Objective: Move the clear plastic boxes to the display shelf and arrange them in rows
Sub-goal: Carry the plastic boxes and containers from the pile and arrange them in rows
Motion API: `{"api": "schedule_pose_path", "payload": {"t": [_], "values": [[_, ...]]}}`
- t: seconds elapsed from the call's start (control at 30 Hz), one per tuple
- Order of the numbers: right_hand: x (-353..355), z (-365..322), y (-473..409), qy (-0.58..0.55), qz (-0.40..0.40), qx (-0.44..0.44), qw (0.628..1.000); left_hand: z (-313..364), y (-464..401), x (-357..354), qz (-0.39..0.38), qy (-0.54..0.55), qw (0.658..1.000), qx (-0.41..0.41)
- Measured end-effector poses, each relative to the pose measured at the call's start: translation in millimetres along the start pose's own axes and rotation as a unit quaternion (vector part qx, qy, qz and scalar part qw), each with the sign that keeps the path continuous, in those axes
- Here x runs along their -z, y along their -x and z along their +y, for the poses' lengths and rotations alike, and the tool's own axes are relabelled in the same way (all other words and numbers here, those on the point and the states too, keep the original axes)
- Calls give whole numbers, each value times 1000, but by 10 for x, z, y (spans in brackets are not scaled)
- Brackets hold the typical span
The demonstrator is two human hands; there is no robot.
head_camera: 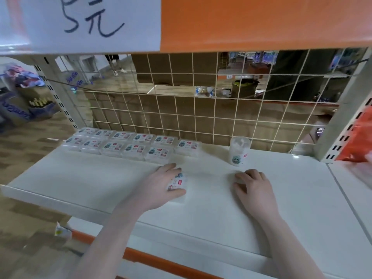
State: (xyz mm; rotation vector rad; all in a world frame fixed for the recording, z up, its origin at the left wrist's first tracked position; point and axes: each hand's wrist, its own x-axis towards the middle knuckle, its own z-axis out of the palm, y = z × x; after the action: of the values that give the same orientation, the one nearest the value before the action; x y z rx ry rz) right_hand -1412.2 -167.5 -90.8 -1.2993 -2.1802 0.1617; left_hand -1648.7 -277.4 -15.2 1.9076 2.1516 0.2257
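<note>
Clear glossy plastic boxes (128, 146) sit on a smooth, white-painted metal shelf (96, 178) backed by wire mesh (201, 109)

The left hand (163, 184) covers most of one clear plastic box (178, 183); only part of its labelled lid and its right edge show. The right hand (252, 185) lies knuckles up, so whether anything sits beneath its fingers (240, 176) cannot be determined. Label print on the rows of boxes (128, 144) is too blurred to read. The round container (239, 151) is hazy; its contents are indistinct. An orange package (356, 137) is cut off by the right edge, as is a pale blurred shape (365, 172) below it. The paper sign (90, 21) is cropped at the top. Goods behind the wire grid (201, 109) are unidentifiable.
</note>
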Motion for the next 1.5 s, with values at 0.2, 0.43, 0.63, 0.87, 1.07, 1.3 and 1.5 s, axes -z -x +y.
{"api": "schedule_pose_path", "payload": {"t": [0.2,0.43,0.63,0.87,1.07,1.3,1.5], "values": [[-39,22,8,-3,9,-2,1000,-145,91,3,-44,-14,995,-85],[-64,5,-3,15,35,6,999,-284,22,-54,-59,-59,990,-117],[-79,4,11,28,35,3,999,-152,-147,-152,31,-134,987,-82],[-67,-19,14,39,28,-6,999,147,-336,-228,101,-120,987,-17],[-71,-8,15,42,30,-4,999,74,-413,-234,76,-109,991,-35],[-79,-7,10,38,20,-10,999,140,-581,-285,95,-129,987,22],[-69,-21,7,36,22,-12,999,115,-655,-276,112,-115,986,38]]}}
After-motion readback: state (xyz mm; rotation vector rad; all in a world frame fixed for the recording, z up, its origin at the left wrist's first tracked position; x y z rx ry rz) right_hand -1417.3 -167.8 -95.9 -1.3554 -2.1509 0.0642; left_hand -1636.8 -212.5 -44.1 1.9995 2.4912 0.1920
